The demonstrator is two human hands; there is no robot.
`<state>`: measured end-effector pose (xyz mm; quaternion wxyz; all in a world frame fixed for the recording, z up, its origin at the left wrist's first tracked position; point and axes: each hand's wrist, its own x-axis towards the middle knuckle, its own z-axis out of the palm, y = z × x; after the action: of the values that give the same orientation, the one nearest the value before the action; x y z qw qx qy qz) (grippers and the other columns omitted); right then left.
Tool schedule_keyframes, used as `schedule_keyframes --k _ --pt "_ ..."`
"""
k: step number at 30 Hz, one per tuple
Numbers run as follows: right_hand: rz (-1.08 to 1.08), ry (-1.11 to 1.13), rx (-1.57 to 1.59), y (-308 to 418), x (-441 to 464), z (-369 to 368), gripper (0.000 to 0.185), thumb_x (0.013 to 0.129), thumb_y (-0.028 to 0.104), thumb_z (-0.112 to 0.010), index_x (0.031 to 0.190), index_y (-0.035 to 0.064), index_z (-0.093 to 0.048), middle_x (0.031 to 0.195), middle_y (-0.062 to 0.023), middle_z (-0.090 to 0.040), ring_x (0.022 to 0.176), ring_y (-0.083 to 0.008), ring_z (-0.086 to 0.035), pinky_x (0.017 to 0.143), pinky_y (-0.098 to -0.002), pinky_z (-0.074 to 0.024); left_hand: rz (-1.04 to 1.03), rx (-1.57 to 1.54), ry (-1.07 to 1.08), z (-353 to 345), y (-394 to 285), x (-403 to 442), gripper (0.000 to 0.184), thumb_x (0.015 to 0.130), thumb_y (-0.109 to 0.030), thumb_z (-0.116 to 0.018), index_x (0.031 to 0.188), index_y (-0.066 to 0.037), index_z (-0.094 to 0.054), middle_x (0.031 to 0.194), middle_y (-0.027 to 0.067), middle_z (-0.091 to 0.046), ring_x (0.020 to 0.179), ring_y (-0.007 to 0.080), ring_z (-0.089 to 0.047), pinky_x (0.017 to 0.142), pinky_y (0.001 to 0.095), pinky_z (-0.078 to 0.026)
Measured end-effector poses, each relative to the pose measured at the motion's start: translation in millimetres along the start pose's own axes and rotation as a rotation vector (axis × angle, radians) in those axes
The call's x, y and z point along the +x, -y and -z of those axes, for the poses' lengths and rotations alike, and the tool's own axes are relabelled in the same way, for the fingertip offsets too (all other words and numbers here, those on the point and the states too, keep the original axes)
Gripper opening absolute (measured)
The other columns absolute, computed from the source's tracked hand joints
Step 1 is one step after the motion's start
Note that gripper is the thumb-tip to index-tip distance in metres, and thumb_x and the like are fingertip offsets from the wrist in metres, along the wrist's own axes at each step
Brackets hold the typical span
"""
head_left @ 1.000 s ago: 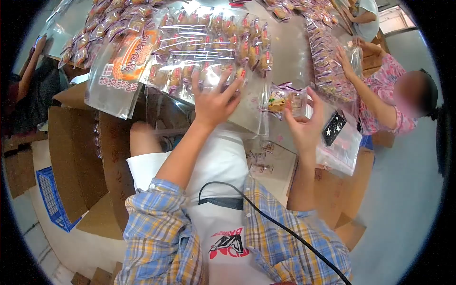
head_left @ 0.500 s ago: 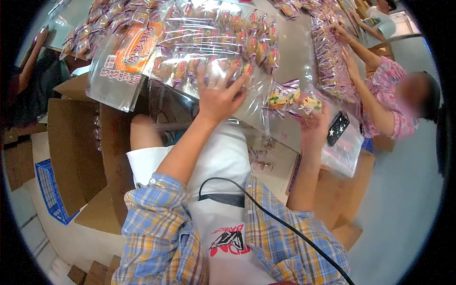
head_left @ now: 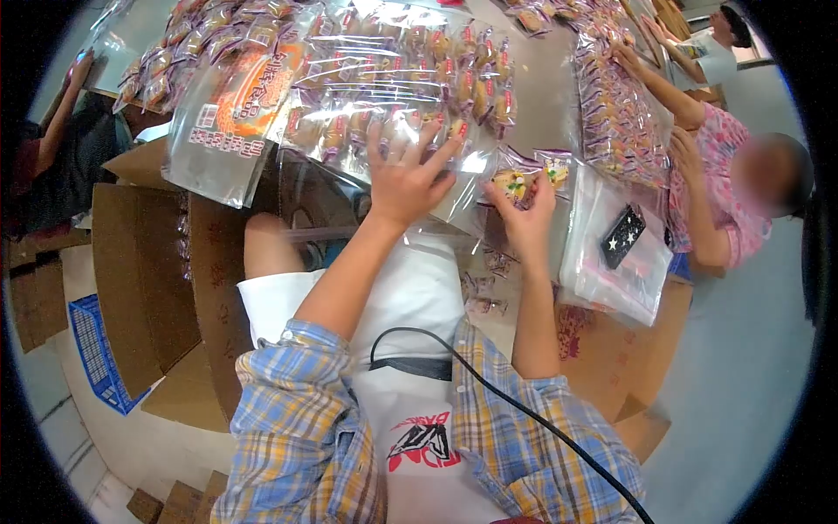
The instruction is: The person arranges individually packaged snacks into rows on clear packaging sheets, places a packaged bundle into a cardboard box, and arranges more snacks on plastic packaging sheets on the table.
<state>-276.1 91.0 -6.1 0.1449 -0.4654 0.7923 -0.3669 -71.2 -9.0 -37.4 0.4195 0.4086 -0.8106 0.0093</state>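
From the view's centre, a blue crate (head_left: 98, 349) sits between 8 and 9 o'clock, with an open cardboard box (head_left: 144, 279) at 9. Between 10 and 11 lie heaped packets (head_left: 218, 39) and, nearer, an orange-printed bag (head_left: 240, 113) overhanging the near edge of the desk (head_left: 532, 105).

At 12, a block of wrapped packets (head_left: 393, 79) lies in rows under clear film. It looks largely laid out; film extends past the nearest row and over the desk edge. The left hand (head_left: 406, 188) rests on that near row, fingers spread wide, gripping nothing visible.

Between 1 and 2, the right hand (head_left: 528, 223) is nearly closed, thumb and fingers pinching a small packet (head_left: 515, 185); a second packet (head_left: 555, 166) is just beside it. This pair sits outside the rows, so seems unplaced.

Sideways room looks tight: clear bags (head_left: 602, 279) under a black starred case (head_left: 621, 236) lie towards 3, and another packet block (head_left: 611, 113) at 2, beside a co-worker's hand (head_left: 688, 157). Grey desk surface separates the two blocks.
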Motion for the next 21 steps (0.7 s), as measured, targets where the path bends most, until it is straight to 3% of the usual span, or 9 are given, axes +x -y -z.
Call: schedule_keyframes --k 1,4,7,10,14,16,20,21 --pt "-0.064 0.05 0.07 3.9 4.8 7.9 0.094 0.074 0.045 -0.094 0.14 -0.0073 -0.052 0.142 -0.0256 -0.052 0.127 -0.0358 -0.053 0.108 -0.0449 -0.0449 -0.003 0.002 -0.006 -0.3 -0.6 -0.1 0.06 0.074 -0.037 -0.085 0.132 -0.033 -0.072 0.142 -0.0018 -0.063 0.129 0.0258 -0.053 0.126 0.06 -0.015" --pt "-0.109 0.171 0.145 -11.2 11.7 11.9 0.087 0.073 0.039 -0.096 0.138 -0.003 -0.054 0.133 -0.0212 -0.056 0.116 -0.0321 -0.059 0.101 -0.0423 -0.0497 -0.006 0.004 -0.03 0.7 -1.4 1.5 0.057 0.074 -0.037 -0.085 0.13 -0.032 -0.073 0.141 -0.0022 -0.064 0.124 0.0253 -0.055 0.126 0.0601 -0.016" --pt "0.019 0.024 0.154 -19.8 4.4 14.7 0.084 0.073 0.03 -0.097 0.138 -0.0013 -0.054 0.129 -0.0168 -0.058 0.112 -0.0272 -0.062 0.096 -0.0385 -0.0528 -0.007 0.001 -0.049 1.2 -1.9 2.8 0.053 0.075 -0.035 -0.085 0.127 -0.031 -0.075 0.139 -0.0023 -0.065 0.122 0.0246 -0.056 0.126 0.0599 -0.017" --pt "0.046 -0.035 0.594 14.0 13.7 48.3 0.085 0.071 0.023 -0.098 0.14 -0.001 -0.054 0.13 -0.0132 -0.058 0.112 -0.0219 -0.063 0.094 -0.0344 -0.0536 -0.004 -0.023 -0.053 0.6 -2.4 2.5 0.05 0.077 -0.034 -0.084 0.126 -0.03 -0.075 0.137 -0.0019 -0.066 0.12 0.0244 -0.058 0.126 0.0596 -0.017" --pt "-0.112 0.094 0.393 -12.8 63.9 82.2 0.086 0.072 0.02 -0.097 0.142 -0.002 -0.053 0.13 -0.0111 -0.058 0.113 -0.0176 -0.062 0.094 -0.032 -0.0532 0.0 -0.029 -0.052 3.2 -5.4 3.2 0.048 0.08 -0.033 -0.084 0.127 -0.029 -0.075 0.135 -0.0005 -0.067 0.125 0.0255 -0.057 0.125 0.0601 -0.017" --pt "-0.167 0.275 0.359 -38.3 90.4 80.4 0.087 0.072 0.021 -0.097 0.143 -0.003 -0.053 0.129 -0.011 -0.058 0.114 -0.0176 -0.061 0.096 -0.0324 -0.0526 -0.003 -0.019 -0.047 4.5 -6.2 4.6 0.048 0.08 -0.032 -0.084 0.127 -0.03 -0.075 0.134 -0.0001 -0.067 0.128 0.0259 -0.056 0.125 0.0607 -0.017" --pt "0.099 0.205 -0.144 -56.4 98.0 68.8 0.093 0.066 0.03 -0.1 0.14 -0.0011 -0.054 0.127 -0.0123 -0.062 0.114 -0.021 -0.063 0.099 -0.0354 -0.0514 -0.002 -0.021 -0.067 0.9 -2.5 4.5 0.05 0.078 -0.032 -0.084 0.128 -0.031 -0.075 0.134 -0.0001 -0.066 0.125 0.0258 -0.057 0.126 0.0613 -0.016" --pt "0.065 0.275 0.041 -56.3 95.3 62.7 0.093 0.066 0.033 -0.099 0.14 0.0013 -0.053 0.128 -0.0137 -0.062 0.116 -0.0238 -0.062 0.102 -0.0387 -0.0504 -0.01 -0.027 -0.069 0.3 -2.4 3.1 0.051 0.078 -0.033 -0.085 0.128 -0.031 -0.075 0.133 -0.0002 -0.066 0.124 0.0257 -0.057 0.126 0.0615 -0.016"
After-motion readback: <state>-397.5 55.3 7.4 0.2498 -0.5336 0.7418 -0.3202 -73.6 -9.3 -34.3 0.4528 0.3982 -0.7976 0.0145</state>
